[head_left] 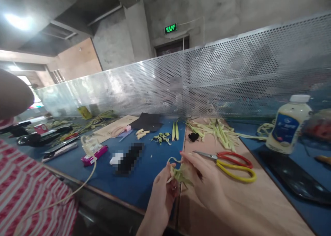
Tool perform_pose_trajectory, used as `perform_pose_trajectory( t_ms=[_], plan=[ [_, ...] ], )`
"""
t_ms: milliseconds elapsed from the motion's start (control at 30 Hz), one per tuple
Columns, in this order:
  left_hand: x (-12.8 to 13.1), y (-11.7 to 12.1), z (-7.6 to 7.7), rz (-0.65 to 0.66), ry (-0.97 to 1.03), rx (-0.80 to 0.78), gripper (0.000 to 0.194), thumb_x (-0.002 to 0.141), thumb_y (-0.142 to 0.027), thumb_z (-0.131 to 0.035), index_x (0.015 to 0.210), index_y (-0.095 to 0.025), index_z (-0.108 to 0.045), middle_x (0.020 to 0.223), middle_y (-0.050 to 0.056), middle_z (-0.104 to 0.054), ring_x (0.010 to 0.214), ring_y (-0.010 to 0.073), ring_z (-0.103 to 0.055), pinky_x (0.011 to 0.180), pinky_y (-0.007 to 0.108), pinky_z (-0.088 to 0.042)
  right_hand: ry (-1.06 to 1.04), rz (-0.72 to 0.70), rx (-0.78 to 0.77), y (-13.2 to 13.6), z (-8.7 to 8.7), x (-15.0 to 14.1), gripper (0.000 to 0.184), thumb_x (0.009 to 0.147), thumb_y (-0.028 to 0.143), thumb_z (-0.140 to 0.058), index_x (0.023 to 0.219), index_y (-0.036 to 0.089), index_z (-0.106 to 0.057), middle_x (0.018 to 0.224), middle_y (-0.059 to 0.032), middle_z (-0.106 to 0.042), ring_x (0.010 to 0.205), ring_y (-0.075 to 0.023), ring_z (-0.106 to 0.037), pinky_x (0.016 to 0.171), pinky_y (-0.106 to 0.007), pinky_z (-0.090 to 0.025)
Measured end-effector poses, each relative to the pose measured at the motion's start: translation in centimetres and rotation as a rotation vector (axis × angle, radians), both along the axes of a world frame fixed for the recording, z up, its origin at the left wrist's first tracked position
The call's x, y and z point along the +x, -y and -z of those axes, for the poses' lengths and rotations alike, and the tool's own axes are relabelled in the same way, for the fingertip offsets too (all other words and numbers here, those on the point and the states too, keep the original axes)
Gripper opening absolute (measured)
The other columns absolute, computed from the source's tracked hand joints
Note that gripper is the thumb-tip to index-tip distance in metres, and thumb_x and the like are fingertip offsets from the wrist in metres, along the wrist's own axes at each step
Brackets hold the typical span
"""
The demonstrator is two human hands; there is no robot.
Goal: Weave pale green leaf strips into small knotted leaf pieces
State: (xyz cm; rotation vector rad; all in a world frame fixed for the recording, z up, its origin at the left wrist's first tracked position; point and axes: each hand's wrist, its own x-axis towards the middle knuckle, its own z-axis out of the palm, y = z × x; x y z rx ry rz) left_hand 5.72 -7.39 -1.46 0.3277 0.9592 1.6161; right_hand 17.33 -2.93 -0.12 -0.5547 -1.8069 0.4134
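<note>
A small folded piece of pale green husk (182, 174) lies between my two hands, low in the middle of the view. My left hand (163, 186) closes on its left side, with thumb and fingertips together. From the other side my right hand (203, 175) grips it, fingers bent over and partly hiding it. A thin pale strip (173, 159) curls up between the hands. Just right of my right hand, scissors (234, 165) with one red and one yellow handle lie on the tan board, blades pointing left.
Pale green husk strips (223, 134) lie behind the scissors, near a black clump (193, 136). Small green pieces (161, 138) and two long strips (175, 130) rest on the blue table. A bottle (287, 125) and black tray (297, 177) stand right. Left are a pink power strip (94, 155) and a person's striped sleeve (33, 191).
</note>
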Motion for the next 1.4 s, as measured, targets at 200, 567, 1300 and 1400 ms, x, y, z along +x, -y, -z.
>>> perform_pose_trajectory(
  t_ms=[200, 567, 1300, 1400],
  plan=[
    [0.3, 0.1, 0.2, 0.147, 0.096, 0.014, 0.042, 0.066, -0.04, -0.072, 0.096, -0.012, -0.063, 0.062, -0.002, -0.054, 0.045, 0.0027, -0.043, 0.046, 0.015, -0.04, 0.04, 0.079, 0.105, -0.1, 0.0, 0.1, 0.027, 0.09, 0.018, -0.041, 0.106, 0.017, -0.062, 0.092, -0.0054, -0.067, 0.08, -0.0128, -0.064, 0.069, -0.019, -0.053],
    [-0.9, 0.3, 0.3, -0.1, -0.55, 0.184, 0.036, 0.077, -0.046, -0.058, 0.066, -0.016, -0.043, 0.054, -0.008, -0.031, 0.046, 0.0039, -0.025, 0.042, 0.017, -0.021, 0.157, 0.181, 0.017, 0.5, -0.2, 0.4, 0.029, 0.088, 0.025, -0.043, 0.107, 0.027, -0.064, 0.102, -0.0041, -0.067, 0.096, -0.0202, -0.063, 0.076, -0.028, -0.056],
    [-0.9, 0.0, 1.1, -0.197, -0.308, 0.188, 0.042, 0.074, -0.058, -0.055, 0.072, -0.018, -0.042, 0.056, -0.008, -0.029, 0.044, 0.004, -0.027, 0.044, 0.016, -0.029, 0.175, 0.126, -0.115, -0.4, 0.0, 0.2, 0.033, 0.088, 0.034, -0.044, 0.117, 0.023, -0.057, 0.102, -0.0064, -0.066, 0.086, -0.0182, -0.063, 0.07, -0.028, -0.055],
    [-1.0, 0.2, 1.1, -0.179, -0.251, 0.174, 0.042, 0.071, -0.057, -0.058, 0.075, -0.018, -0.044, 0.058, -0.008, -0.032, 0.047, 0.0041, -0.031, 0.047, 0.016, -0.031, 0.254, 0.016, -0.176, -0.3, -0.2, 0.2, 0.045, 0.085, 0.036, -0.05, 0.129, 0.025, -0.046, 0.099, -0.0066, -0.064, 0.071, -0.0152, -0.062, 0.06, -0.025, -0.054]
  ],
)
